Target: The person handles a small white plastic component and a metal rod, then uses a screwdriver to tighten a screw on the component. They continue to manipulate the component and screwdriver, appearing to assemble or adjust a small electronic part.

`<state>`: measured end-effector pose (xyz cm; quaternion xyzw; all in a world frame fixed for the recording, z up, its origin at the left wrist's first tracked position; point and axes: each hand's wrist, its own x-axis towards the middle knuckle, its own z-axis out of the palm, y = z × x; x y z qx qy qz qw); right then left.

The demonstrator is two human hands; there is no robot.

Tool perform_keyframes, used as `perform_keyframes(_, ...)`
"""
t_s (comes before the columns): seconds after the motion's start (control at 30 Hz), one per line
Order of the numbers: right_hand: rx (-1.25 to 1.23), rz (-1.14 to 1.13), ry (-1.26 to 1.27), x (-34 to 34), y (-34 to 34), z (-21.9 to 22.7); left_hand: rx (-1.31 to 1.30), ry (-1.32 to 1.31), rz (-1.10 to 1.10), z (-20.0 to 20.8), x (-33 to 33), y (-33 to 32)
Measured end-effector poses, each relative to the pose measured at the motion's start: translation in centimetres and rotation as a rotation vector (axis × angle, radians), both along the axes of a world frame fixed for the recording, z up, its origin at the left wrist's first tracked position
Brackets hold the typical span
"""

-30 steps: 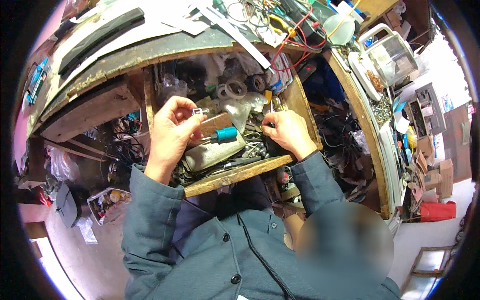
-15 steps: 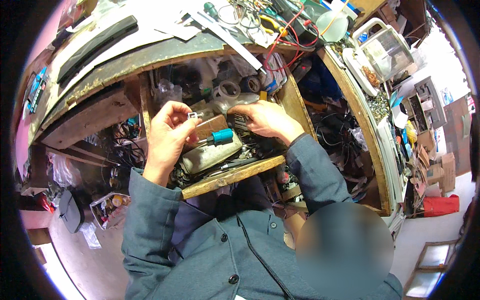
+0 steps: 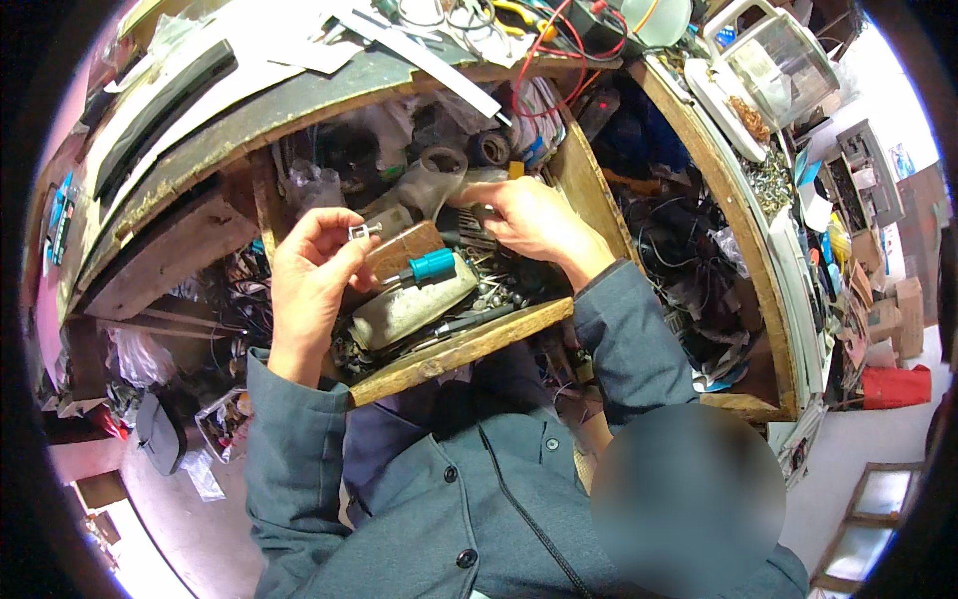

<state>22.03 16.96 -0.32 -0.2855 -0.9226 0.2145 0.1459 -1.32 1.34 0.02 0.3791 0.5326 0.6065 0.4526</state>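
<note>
A small metal part (image 3: 364,231) is pinched by the left hand (image 3: 311,275); the right hand (image 3: 529,218) is curled around cluttered items in the wooden drawer (image 3: 459,351).

I see an open wooden drawer (image 3: 454,351) under the workbench top (image 3: 249,115). Directly in it: teal-handled screwdriver (image 3: 424,268), brown block (image 3: 404,248), loose metal bits. Bench top carries red wires (image 3: 559,40).

drawer (image 3: 454,351): rough, worn bare wood
clip (image 3: 363,232): small, shiny metal
screwdriver handle (image 3: 432,265): smooth teal plastic
sleeve (image 3: 299,449): matt grey cloth
benchtop (image 3: 239,120): dull, scuffed, dusty surface
</note>
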Motion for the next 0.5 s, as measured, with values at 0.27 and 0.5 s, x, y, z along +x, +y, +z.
perform_keyframes(0.27,0.05,-0.126,-0.155,0.48,-0.12,-0.22,-0.058,-0.048,0.036,0.34,-0.04,-0.17)
perform_keyframes(0.5,0.059,-0.098,-0.228,0.55,-0.4,0.03,-0.065,-0.064,0.02,0.21,0.01,-0.12)
